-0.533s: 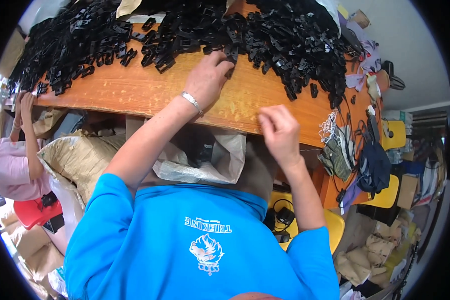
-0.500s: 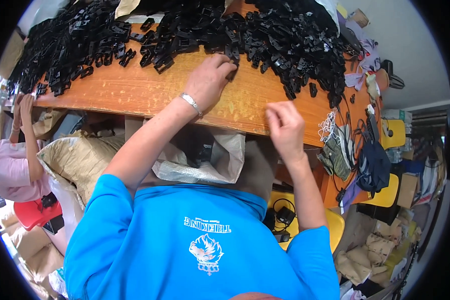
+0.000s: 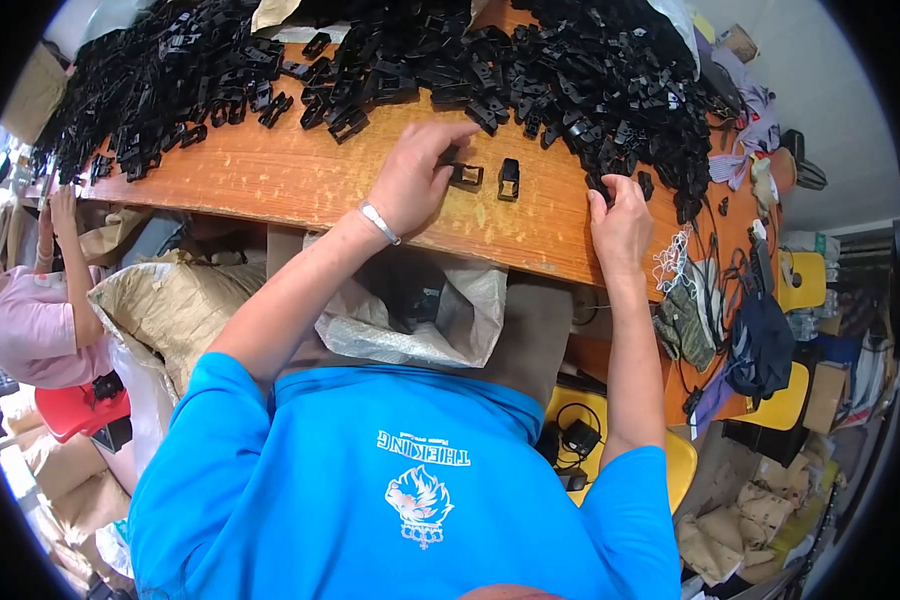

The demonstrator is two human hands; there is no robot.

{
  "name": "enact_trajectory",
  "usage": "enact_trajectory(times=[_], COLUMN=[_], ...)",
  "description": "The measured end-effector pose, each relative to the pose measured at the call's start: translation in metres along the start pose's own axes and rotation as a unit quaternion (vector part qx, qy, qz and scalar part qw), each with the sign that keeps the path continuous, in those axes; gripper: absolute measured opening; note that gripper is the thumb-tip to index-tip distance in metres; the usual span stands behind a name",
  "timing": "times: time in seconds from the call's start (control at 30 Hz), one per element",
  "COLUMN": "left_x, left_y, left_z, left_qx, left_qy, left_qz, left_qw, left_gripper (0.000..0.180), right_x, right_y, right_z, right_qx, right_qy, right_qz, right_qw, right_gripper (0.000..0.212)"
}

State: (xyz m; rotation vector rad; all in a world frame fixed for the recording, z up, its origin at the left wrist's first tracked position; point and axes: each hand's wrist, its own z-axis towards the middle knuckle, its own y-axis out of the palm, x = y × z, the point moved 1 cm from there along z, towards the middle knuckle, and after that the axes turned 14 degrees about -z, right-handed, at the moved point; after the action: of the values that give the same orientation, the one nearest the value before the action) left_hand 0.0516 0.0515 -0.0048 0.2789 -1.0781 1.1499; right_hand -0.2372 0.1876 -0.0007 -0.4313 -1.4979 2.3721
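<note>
My left hand [image 3: 418, 176] rests on the orange wooden table [image 3: 260, 180], fingers curled over a small black plastic buckle [image 3: 465, 175]. A second black buckle [image 3: 509, 178] stands just right of it, apart from both hands. My right hand [image 3: 618, 222] lies at the edge of the big heap of black buckles [image 3: 530, 70], its fingertips pinching one black piece from the heap. A silver bracelet [image 3: 378, 222] is on my left wrist. Whether the left hand truly grips its buckle is hard to tell.
An open grey plastic bag [image 3: 410, 315] hangs under the table edge before me. Another person in pink [image 3: 30, 320] sits at far left beside brown paper sacks [image 3: 165, 300]. Cords, cloth and yellow chairs [image 3: 805, 280] crowd the right side.
My left hand has pulled back from the heap, drawing two buckles onto bare wood. My right hand has moved up and right to the heap's edge.
</note>
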Motion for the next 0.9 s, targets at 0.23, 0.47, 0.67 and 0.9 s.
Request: enact_trajectory(times=[0.23, 0.47, 0.67, 0.9], left_x=[0.010, 0.014, 0.034, 0.043], left_y=[0.000, 0.003, 0.010, 0.013], left_z=[-0.002, -0.009, -0.028, -0.027], left_qx=[0.007, -0.030, -0.019, -0.072], left_qy=[0.041, 0.082, 0.033, 0.034], left_qz=[0.088, 0.130, 0.110, 0.102], left_qw=[0.995, 0.988, 0.993, 0.992], left_gripper=[0.049, 0.031, 0.026, 0.028], right_x=[-0.032, -0.077, -0.082, -0.078], right_y=[-0.018, -0.034, -0.032, -0.030], right_z=[-0.019, -0.034, -0.039, -0.043], right_qx=[-0.038, -0.034, -0.039, -0.051], right_qy=[-0.014, -0.091, -0.115, -0.113], right_qz=[0.126, 0.202, 0.195, 0.192], right_qw=[0.991, 0.975, 0.973, 0.974], right_gripper=[0.027, 0.029, 0.030, 0.029])
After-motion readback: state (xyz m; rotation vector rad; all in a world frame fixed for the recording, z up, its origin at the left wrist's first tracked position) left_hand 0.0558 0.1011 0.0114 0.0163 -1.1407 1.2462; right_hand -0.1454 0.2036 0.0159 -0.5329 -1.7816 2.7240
